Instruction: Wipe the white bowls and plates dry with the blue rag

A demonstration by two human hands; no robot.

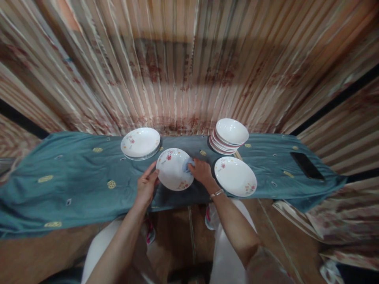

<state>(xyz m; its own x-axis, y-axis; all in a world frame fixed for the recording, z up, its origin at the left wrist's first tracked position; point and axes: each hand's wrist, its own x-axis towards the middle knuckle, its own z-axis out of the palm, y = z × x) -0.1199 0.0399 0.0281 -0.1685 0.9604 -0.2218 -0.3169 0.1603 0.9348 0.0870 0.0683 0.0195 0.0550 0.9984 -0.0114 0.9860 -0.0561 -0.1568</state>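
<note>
A white plate with red and orange flower prints [173, 171] is held tilted over the front of the table. My left hand [147, 182] grips its left rim, thumb on the upper face and fingers at the edge. Pressed against the plate's right side is a light blue cloth [187, 164], bunched in the closed fingers of my right hand [201, 172]. Right of my right hand lies another flowered plate [235, 176]. A stack of similar plates [140, 142] stands behind my left hand, toward the back left.
A stack of bowls [231, 132] with red bands stands at the back right. A black phone [307, 165] lies near the table's right end. The narrow table has a teal cloth [85, 193] with pineapple prints. Pleated curtains [174, 79] hang directly behind it.
</note>
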